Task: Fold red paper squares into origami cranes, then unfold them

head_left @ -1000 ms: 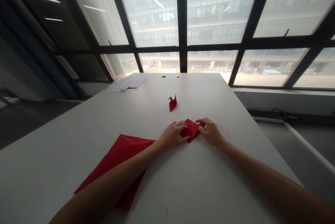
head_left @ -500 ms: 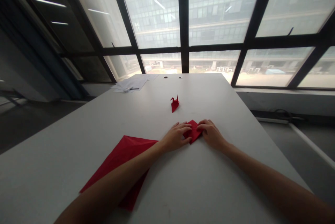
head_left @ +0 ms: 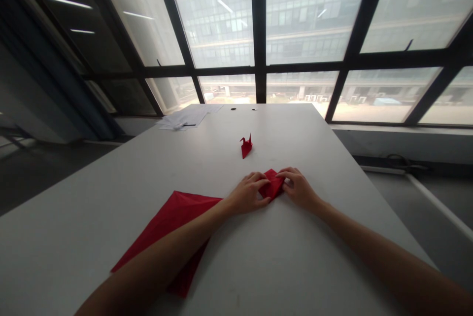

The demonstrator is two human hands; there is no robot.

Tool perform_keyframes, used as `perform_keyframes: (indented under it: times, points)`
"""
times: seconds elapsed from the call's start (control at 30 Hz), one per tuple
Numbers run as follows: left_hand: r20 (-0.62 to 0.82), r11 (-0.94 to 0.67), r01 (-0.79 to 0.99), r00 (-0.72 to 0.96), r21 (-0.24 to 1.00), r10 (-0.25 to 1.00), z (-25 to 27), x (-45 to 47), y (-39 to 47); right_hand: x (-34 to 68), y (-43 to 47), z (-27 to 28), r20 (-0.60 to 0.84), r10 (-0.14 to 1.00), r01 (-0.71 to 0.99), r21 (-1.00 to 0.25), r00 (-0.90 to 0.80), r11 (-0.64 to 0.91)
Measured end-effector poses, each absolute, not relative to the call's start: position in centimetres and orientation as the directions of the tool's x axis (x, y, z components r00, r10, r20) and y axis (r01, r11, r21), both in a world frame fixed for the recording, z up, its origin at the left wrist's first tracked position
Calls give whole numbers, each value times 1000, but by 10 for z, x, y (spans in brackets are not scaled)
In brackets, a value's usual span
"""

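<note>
A small folded piece of red paper [head_left: 272,187] lies on the white table between my two hands. My left hand [head_left: 248,194] holds its left side, fingers curved over the top and the thumb by the near edge. At the right side, my right hand [head_left: 300,191] pinches the paper's edge between thumb and fingers. The paper's outer corners are partly covered by both hands. A finished red origami crane [head_left: 246,148] stands just beyond them. Under my left forearm is a larger red sheet [head_left: 173,215], creased and partly hidden.
White papers [head_left: 186,116] with a dark pen-like object on them lie at the far left of the table [head_left: 288,133]. Dark-framed windows [head_left: 260,35] rise behind the far edge. The table's right edge runs beyond my right forearm.
The fingers of my right hand have shifted slightly left and the thumb has moved at the paper's right edge. My left hand stays almost in place.
</note>
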State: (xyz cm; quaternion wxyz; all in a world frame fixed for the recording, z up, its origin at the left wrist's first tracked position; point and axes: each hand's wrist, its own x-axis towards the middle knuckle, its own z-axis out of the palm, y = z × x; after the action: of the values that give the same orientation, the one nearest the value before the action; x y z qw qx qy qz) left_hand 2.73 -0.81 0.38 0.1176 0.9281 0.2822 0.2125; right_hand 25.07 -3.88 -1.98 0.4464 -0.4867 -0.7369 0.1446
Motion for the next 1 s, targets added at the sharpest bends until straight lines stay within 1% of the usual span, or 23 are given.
perform_keyframes:
  times: [0.23,0.47,0.53,0.67,0.77,0.9,1.0]
  points:
    - [324,-814,436,763,383,560,3,27,-8,251,-40,-15,541,834,541,-672,-106,505]
    - [333,-840,396,787,372,519,4,27,-8,250,-41,-14,540,840,561,-681,-49,471]
    - [329,-840,398,790,368,518,4,27,-8,250,-40,-16,535,842,581,-665,-69,470]
    - [309,-822,427,778,378,546,4,27,-9,252,-37,-24,493,857,665,-592,-147,455]
    - [306,-805,438,764,400,568,5,26,-9,253,-36,-27,484,862,701,-562,-151,439]
    - [309,-831,403,792,385,527,5,26,-9,252,-38,-27,486,856,713,-536,-178,453]
    - [323,-835,395,789,383,522,3,27,-8,251,-39,-26,469,860,737,-505,-203,450]
